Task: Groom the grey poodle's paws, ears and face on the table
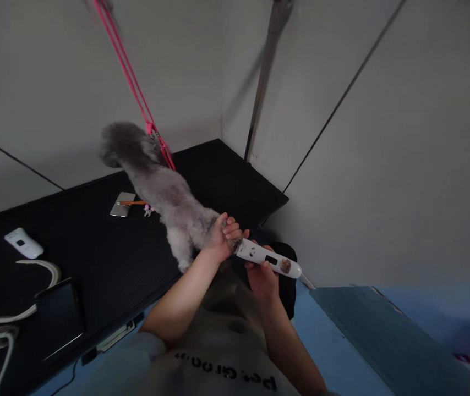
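Observation:
A grey dog (177, 201) stands on the black grooming table (235, 181), its fluffy darker end toward the wall. My left hand (223, 239) is closed around one of its legs, lifted at the table's near edge. The furry paw (235, 243) sticks out past my fingers. In my right hand (263, 275) is a white pet clipper (272, 258), gripped from below with fingers wrapped around its body. The clipper's head end points left and meets the paw; whether its blade touches fur I cannot make out.
A pink leash (130, 77) runs from above down to the dog. On the table's left lie another white handheld device (24, 243), a black phone-like slab (59, 316), a white cable (7, 319) and a metal-toothed brush (123, 204). A metal pole (263, 77) stands by the wall.

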Demonstrator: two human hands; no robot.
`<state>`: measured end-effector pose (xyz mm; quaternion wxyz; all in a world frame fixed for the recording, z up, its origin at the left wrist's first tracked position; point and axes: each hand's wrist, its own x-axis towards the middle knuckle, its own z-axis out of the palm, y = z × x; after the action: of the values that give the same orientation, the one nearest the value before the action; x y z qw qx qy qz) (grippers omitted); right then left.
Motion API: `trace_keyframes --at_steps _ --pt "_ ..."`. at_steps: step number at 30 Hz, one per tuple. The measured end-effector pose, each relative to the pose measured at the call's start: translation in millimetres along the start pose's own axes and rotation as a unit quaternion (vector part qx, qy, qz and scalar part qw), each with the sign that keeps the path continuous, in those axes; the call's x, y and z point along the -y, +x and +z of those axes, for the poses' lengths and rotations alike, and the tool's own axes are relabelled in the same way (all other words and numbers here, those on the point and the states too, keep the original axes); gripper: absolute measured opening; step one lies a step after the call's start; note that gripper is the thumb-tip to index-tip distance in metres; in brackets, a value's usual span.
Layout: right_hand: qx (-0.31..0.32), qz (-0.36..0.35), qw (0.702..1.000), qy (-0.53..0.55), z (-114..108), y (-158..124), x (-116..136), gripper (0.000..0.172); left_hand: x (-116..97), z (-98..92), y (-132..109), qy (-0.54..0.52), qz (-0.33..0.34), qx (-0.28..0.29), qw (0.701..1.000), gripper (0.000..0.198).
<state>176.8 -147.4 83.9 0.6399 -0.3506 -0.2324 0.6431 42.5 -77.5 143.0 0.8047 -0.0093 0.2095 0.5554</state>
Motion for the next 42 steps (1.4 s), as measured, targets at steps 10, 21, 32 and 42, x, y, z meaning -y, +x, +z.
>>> trace_keyframes --at_steps 10,21,32,42 --pt "0.066 -0.075 0.985 -0.139 -13.1 9.7 46.9 0.045 8.0 -4.8 3.3 0.031 -0.013 -0.040 0.999 0.041" --pt "0.239 -0.132 0.885 -0.378 25.9 18.5 81.3 0.031 13.2 -12.4 3.1 0.119 -0.049 -0.072 0.989 0.042" --pt "0.280 -0.207 0.815 -0.463 23.7 11.4 70.3 0.034 14.4 -14.0 4.4 0.148 -0.014 -0.077 0.986 0.042" --pt "0.264 -0.271 0.800 -0.466 11.1 2.9 56.1 0.038 6.6 -13.9 2.8 0.134 0.019 -0.043 0.990 0.040"
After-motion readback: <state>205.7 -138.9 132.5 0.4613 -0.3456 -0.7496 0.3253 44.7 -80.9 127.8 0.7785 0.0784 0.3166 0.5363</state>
